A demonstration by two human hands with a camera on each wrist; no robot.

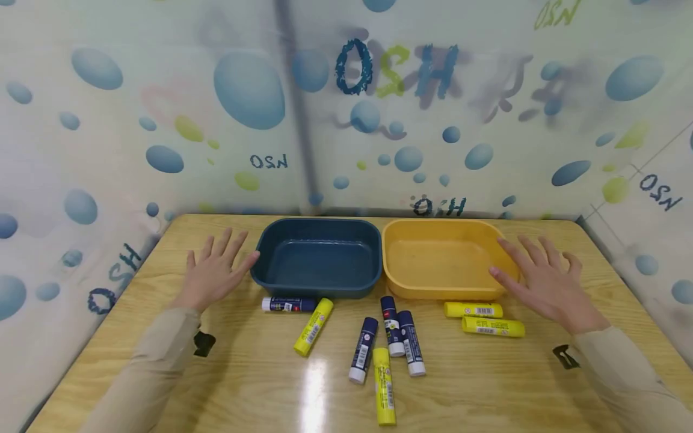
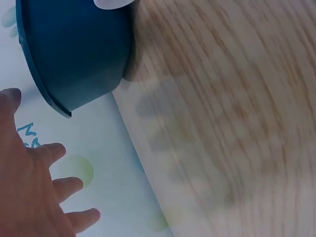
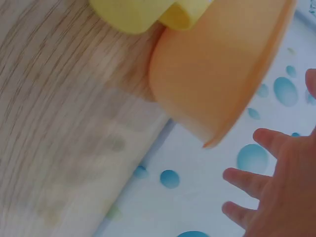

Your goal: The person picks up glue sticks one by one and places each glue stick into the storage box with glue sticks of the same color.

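My left hand (image 1: 213, 273), fingers spread, is raised at the left end of a dark blue tray (image 1: 316, 290), its thumb near the rim. On the other side my right hand (image 1: 549, 288), also spread, overlaps the right end of an orange-yellow tray (image 1: 444, 291) in the head view. Neither hand holds anything. Glue sticks lie in front of the trays: a navy one (image 1: 289, 305) and a yellow one (image 1: 314, 328) by the blue tray, two yellow ones (image 1: 473, 310) (image 1: 493, 326) by the orange-yellow tray. Both trays have bare insides.
At the middle of the wooden table (image 1: 243, 391) lie three navy glue sticks (image 1: 363, 350) (image 1: 390, 325) (image 1: 412, 343) and a yellow one (image 1: 384, 388). A curtain (image 1: 189, 72) with printed bubbles and letters hangs behind the table's back edge.
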